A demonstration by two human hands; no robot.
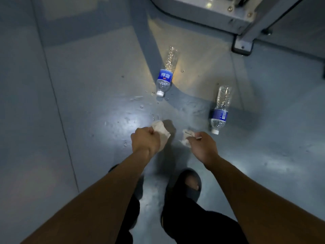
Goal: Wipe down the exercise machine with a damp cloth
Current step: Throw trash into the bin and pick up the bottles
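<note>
I look straight down at a grey floor. My left hand (145, 141) is closed in a fist around a crumpled pale cloth (161, 132) that sticks out past the knuckles. My right hand (202, 147) is closed on a smaller wad of pale cloth (187, 137). The two hands are held a little apart above the floor. The grey metal base of the exercise machine (211, 16) with a black rubber foot (241, 47) stands at the top of the view, well beyond both hands.
Two clear plastic water bottles with blue labels stand capped on the floor: one (165, 76) ahead, one (219, 111) to the right. Water drops and wet patches (139, 106) lie around them. My black sandal (190, 185) and dark trouser legs are below.
</note>
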